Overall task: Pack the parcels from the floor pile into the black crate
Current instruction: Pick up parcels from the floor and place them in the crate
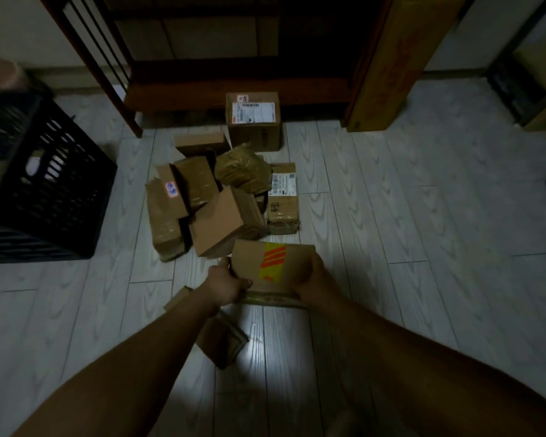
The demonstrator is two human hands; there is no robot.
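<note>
The fingers (pixel 244 282) of the left hand (pixel 224 282) curl round the near-left corner of a cardboard parcel (pixel 273 264) banded with yellow-and-orange tape. The right hand (pixel 312 274) wraps its opposite edge, at the 6 o'clock edge of the floor pile (pixel 215 200); whether it is clear of the floor (pixel 391 231) I cannot tell. The lift should go best with an even grip and the box level, carried over the small parcel (pixel 224 339) at 7 o'clock under the left forearm and swung to the black crate (pixel 54 190) at 10 o'clock, then set flat against a wall to leave room for the rest.
</note>
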